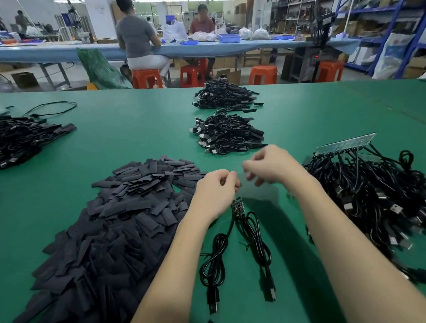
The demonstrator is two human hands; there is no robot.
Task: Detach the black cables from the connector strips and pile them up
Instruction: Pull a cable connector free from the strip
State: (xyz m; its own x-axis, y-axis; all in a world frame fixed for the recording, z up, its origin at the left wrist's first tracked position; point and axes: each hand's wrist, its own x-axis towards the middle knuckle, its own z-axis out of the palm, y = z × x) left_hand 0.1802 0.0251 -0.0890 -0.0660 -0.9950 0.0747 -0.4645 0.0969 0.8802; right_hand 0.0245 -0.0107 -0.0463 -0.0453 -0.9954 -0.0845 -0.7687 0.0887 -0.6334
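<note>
Now, left to right:
Sleeve heap: a broad mound of flat black sleeve pieces (125,216) lies on the green bench (130,131), left of the work; it plays no part in this step.
Left hand: the left hand (215,193) has its fingers curled and pinched on the top of a small connector strip (236,206), which hangs down from the fingers.
Cables in hand: two black cables (237,249) trail from that strip toward the person, each loosely coiled, with their plugs lying flat on the bench.
Right hand: the right hand (269,164) is blurred, with fingers curled; whether it pinches anything I cannot tell. It is just beside the left hand.
How to do it well: judging from this, steady the strip with the left hand and grip each cable right at its root, not along the cord, so the pull does not strain the wire.
Finished piles: two tidy piles of freed cables (227,133) sit beyond the hands, probably where these two belong.
Waiting stock: a long strip (345,144) with many cables attached rests to the right, on a tangled bundle.
</note>
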